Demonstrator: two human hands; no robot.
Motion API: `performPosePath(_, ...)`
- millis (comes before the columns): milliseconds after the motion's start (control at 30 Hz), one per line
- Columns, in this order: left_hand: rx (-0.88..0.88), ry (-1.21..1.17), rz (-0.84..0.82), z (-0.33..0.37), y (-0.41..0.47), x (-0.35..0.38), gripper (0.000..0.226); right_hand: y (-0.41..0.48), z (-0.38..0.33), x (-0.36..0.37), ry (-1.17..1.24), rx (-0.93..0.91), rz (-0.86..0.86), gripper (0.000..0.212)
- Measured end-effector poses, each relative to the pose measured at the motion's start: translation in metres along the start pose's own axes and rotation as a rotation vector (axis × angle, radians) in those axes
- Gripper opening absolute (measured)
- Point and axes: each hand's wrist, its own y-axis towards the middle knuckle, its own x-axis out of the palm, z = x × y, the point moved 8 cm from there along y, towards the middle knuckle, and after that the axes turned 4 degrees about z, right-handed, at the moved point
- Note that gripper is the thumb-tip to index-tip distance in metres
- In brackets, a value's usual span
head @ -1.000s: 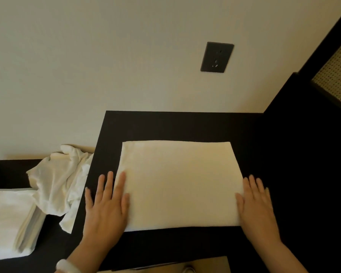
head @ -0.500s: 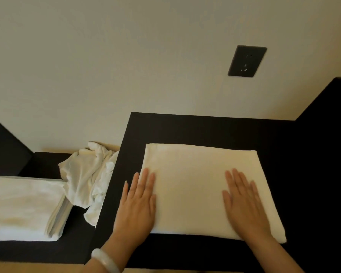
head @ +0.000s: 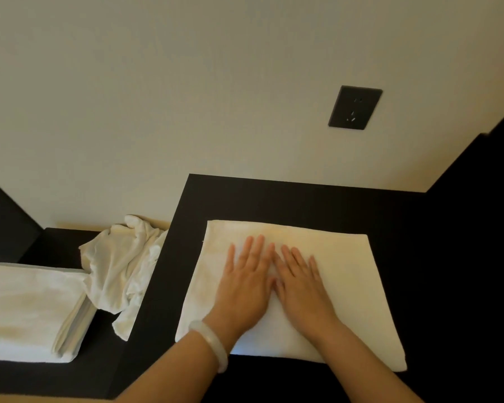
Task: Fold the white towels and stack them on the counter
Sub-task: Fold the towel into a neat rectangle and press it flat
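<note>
Since the earlier frame, both hands have been drawn together at the middle of the folded white rectangular towel (head: 341,286); the left hand (head: 245,289) and right hand (head: 300,286) are laid flat side by side, fingers straight and slightly spread, nothing gripped; the towel is spread on the black counter top (head: 303,199); a crumpled white cloth (head: 122,269) and a stack of folded white towels (head: 26,309) are seen on the lower black surface (head: 56,245) to the left; a pale bangle (head: 213,344) is worn on the left wrist.
</note>
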Motion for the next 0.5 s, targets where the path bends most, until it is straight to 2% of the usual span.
performPosePath(67, -0.089, 0.029, -0.023, -0.024, -0.002, 0.008, 0.06, 0.002, 0.04, -0.004, 0.011, 0.046, 0.075, 0.077)
performPosePath(133, -0.203, 0.051, -0.029, -0.054, -0.013, 0.007, 0.062, -0.002, 0.099, -0.012, -0.027, 0.214, 0.12, 0.07)
performPosePath(233, -0.397, 0.049, -0.062, -0.084, -0.024, -0.007, 0.062, -0.013, 0.171, -0.026, -0.053, 0.468, 0.033, 0.06)
performPosePath(300, -0.437, 0.169, -0.077, -0.075, -0.022, -0.027, 0.063, -0.011, 0.182, -0.038, -0.14, 0.528, 0.025, 0.062)
performPosePath(367, -0.328, 0.214, -0.007, -0.037, -0.002, -0.042, 0.063, 0.0, 0.155, -0.059, -0.223, 0.452, 0.192, 0.061)
performPosePath(433, -0.127, 0.128, 0.052, 0.011, 0.025, -0.045, 0.062, 0.021, 0.097, -0.07, -0.199, 0.243, 0.309, 0.058)
performPosePath(500, 0.047, 0.098, 0.02, 0.042, 0.051, -0.031, 0.058, 0.042, 0.042, -0.056, -0.111, 0.064, 0.23, 0.06)
